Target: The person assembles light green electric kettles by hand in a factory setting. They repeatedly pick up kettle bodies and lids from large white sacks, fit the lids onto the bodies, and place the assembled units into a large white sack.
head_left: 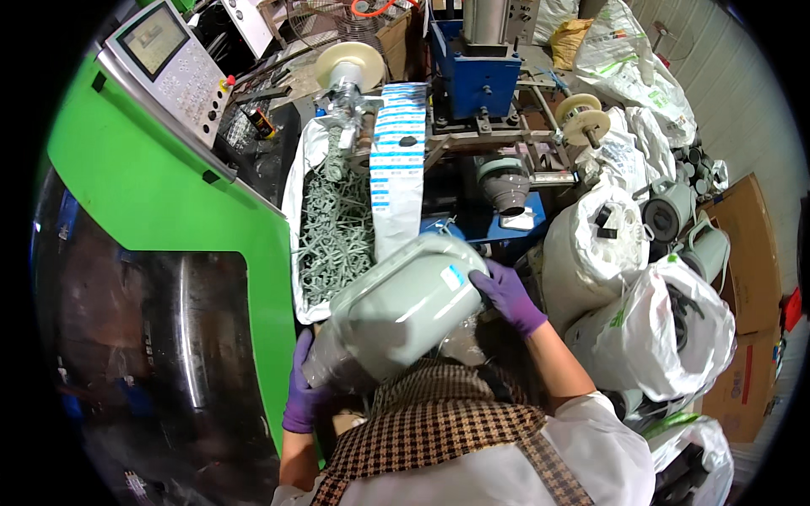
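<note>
Near edge: person's checked apron bib (439,422) and white sleeves. Both hands in purple gloves hold a pale grey-green plastic container (405,308), tilted, just above the apron at scene centre.

Left hand (302,390) curls around the container's low near-left end, where clear film wrap (331,364) bunches; fingers closed on it. Right hand (506,293) presses flat-ish against the high right end, fingers bent over the edge beside a small blue label. Neither hand is open.

Handling judgement: moulded hollow shell, so probably light and stiff, walls smooth and likely slick under gloves (the film adds slip). Bulky enough to need both hands. Best grip looks like opposite ends or rim edges, not the broad flat face.

Left: green machine housing (169,202) with a dark window, control panel (169,59) further back.

Past the container: white sack (333,228) full of grey-green plastic scrap, a white-and-blue label strip (396,160) draped down beside it.

Right: stacked white bags (650,329), some showing similar grey containers, cardboard boxes (747,244) behind.

Far: blue press frame (477,72), cream spools (350,63) either side.
</note>
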A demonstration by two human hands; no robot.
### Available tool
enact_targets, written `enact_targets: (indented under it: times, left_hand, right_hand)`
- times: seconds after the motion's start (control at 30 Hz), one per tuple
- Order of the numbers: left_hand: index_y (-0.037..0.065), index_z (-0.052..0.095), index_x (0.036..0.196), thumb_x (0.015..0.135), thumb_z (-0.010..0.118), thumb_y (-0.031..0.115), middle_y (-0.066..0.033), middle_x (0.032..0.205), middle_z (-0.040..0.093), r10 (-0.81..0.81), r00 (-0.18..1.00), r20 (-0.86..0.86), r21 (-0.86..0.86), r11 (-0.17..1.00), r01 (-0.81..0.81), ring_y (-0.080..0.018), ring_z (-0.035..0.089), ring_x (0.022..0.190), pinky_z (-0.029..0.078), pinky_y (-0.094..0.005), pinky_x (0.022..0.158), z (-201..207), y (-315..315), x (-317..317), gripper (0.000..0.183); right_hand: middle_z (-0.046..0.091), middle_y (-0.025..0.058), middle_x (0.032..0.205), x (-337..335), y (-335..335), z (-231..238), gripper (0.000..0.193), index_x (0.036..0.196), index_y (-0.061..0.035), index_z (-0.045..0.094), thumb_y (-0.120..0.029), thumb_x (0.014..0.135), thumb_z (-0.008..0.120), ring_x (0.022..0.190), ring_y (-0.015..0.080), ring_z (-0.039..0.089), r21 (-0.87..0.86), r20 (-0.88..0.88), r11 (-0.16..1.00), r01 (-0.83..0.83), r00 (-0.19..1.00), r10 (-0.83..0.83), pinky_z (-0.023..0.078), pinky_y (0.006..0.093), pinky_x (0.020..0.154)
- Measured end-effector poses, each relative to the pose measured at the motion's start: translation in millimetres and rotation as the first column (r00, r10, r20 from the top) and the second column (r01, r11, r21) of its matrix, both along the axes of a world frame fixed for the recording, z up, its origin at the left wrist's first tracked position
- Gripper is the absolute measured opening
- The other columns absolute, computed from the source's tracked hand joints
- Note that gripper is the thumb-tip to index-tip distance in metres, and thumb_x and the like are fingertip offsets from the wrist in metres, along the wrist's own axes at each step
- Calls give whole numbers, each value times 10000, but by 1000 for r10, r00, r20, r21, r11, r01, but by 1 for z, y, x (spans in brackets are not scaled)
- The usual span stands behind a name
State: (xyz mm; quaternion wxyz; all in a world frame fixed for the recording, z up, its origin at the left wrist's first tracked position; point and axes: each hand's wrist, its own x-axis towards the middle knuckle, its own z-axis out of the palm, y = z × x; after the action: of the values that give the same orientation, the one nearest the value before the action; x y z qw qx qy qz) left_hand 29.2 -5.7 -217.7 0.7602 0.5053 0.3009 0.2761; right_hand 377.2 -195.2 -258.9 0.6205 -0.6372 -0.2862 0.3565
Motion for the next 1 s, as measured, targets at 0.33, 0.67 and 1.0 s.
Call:
enact_targets:
  times: [0.33, 0.67, 1.0]
  left_hand:
    - [22, 158, 1570, 813, 643, 48, -195, 1493, 437, 190, 979, 73, -67, 980, -185, -304, 526, 1305, 472, -458, 1078, -50, -144, 39, 899]
    - [-11, 267, 1547, 727, 728, 119, -130, 1505, 388, 235, 972, -16, 199, 953, -227, -255, 453, 1340, 381, -375, 1128, -77, -130, 149, 950]
    - [254, 579, 1361, 797, 743, 194, -190, 1498, 397, 165, 947, -276, 937, -176, 303, -630, 268, 1363, 358, -636, 1099, -204, -128, 389, 591]
  right_hand:
    - [651, 215, 1199, 244, 18, -250, 935, 1612, -157, 138, -185, 849, 678, 976, 369, 652, -179, 221, 766, 618, 784, -580, 513, 411, 852]
    - [457, 125, 1507, -44, -273, -273, 495, 1535, -8, 341, -146, 1065, 415, 1303, 209, 497, 36, -672, 738, 674, 563, -481, 369, 344, 1123]
    - [683, 158, 750, -44, -348, -95, 740, 1498, -188, 477, -147, 774, 629, 611, 213, 655, -494, 213, 808, 322, 945, -247, 533, 342, 646]
